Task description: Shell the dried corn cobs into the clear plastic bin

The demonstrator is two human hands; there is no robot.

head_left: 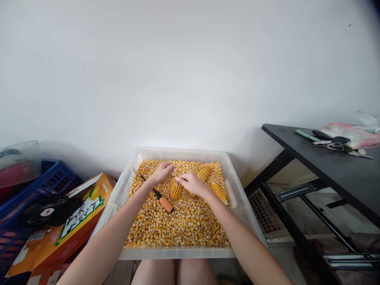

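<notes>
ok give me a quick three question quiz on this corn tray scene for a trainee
1. True or false: the screwdriver with the orange handle is held in the right hand.
2. What fills the clear plastic tray?
A. loose corn kernels
B. rice
C. water
3. Fill in: on the black table at the right lies a pair of ____.

Key:
1. False. The screwdriver lies on the corn kernels, beside the left forearm; neither hand grips it. Both the left hand and the right hand are at a corn cob.
2. A.
3. Scissors.
</notes>
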